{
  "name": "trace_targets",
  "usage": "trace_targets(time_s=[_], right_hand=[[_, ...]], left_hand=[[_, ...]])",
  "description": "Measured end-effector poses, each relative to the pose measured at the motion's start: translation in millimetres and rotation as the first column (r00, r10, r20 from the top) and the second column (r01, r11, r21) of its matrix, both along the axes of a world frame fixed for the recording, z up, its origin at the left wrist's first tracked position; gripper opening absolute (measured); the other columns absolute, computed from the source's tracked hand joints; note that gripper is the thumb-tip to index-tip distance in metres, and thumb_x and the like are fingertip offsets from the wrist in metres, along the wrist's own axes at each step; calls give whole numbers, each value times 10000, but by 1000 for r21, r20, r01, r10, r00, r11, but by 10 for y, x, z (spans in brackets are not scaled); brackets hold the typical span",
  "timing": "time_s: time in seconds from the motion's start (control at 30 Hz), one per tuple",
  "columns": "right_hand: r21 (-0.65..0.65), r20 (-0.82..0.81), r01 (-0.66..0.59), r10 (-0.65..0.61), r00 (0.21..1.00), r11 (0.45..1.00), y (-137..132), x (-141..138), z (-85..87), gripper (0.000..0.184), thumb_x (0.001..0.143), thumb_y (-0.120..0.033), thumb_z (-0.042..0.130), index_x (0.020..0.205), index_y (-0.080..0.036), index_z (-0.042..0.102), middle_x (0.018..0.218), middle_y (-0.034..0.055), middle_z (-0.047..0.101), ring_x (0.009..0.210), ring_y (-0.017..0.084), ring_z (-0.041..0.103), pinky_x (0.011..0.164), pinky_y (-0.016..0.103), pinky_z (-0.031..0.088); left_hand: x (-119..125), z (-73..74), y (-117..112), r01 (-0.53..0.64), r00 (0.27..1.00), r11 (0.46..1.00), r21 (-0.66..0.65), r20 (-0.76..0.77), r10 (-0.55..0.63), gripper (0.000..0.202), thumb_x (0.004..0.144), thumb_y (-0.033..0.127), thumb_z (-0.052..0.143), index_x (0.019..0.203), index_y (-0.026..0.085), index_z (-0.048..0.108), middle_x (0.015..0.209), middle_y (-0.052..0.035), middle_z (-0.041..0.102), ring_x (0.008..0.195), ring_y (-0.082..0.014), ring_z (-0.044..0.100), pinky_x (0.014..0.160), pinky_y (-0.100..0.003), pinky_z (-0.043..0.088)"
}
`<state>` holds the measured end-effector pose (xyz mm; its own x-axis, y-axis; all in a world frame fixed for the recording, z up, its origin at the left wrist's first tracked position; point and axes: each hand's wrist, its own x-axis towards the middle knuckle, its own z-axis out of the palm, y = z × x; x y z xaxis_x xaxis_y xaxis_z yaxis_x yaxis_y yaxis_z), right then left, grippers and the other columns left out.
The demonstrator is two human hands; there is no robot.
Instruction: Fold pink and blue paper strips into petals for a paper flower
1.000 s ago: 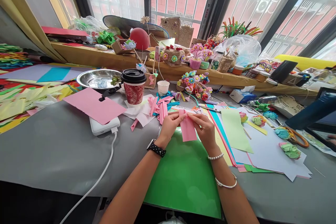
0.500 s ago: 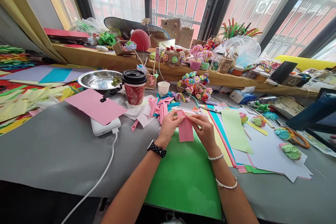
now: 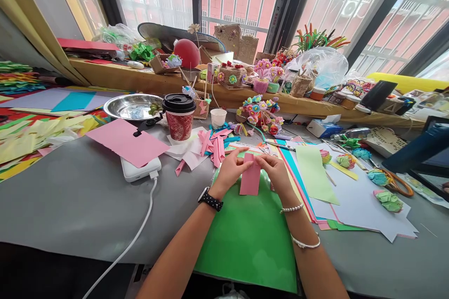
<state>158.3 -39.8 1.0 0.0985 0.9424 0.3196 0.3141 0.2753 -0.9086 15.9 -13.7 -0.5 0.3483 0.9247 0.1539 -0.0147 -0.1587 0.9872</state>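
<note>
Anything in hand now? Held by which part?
A pink paper rectangle, pinched near its upper end by the fingers of the left hand and right hand.

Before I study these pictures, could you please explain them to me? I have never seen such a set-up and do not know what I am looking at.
There is no machine here: you see a person's bare left hand and right hand. Every picture comes from one camera worn on the person's head, looking forward and down.

On the grey table, a green sheet lies below the hands. To the left, farther back, are pink paper strips, a red cup with a black lid and a metal bowl. To the right lies a light green sheet.

The fingers of both hands hold a small pink paper by its upper part.
</note>
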Motion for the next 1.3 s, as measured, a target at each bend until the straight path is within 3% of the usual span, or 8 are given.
trace_targets(time_s=[0.47,0.8,1.07,1.3], right_hand=[[-35,-94,-16,13,996,999,-10,-19,-12,230,694,-384,581,678,-161,638,694,33,637,673,162,560,608,271,439],[-76,-195,-87,71,978,993,-5,-20,-28,196,697,-358,581,678,-167,620,654,10,599,624,138,527,570,247,423],[-135,-193,-64,37,980,989,-42,-41,83,209,678,-352,592,700,-150,644,700,31,634,682,156,561,652,283,446],[-129,-201,-79,52,978,989,-22,-19,36,216,676,-351,600,725,-147,649,747,52,641,720,168,562,678,299,442]], left_hand=[[13,41,-29,6,999,999,-46,33,-5,483,647,297,624,1072,141,455,728,-51,634,706,-187,611,568,-253,449],[19,6,-31,42,999,999,-8,-1,-42,495,656,292,611,1098,152,437,696,-36,628,694,-196,611,557,-261,447],[14,35,-16,-62,998,998,14,-17,62,447,660,288,604,1056,141,457,829,-69,622,700,-170,604,574,-250,447],[14,44,-27,-82,993,996,39,-81,85,438,678,285,591,1063,130,449,650,-15,595,629,-151,583,527,-227,424]])
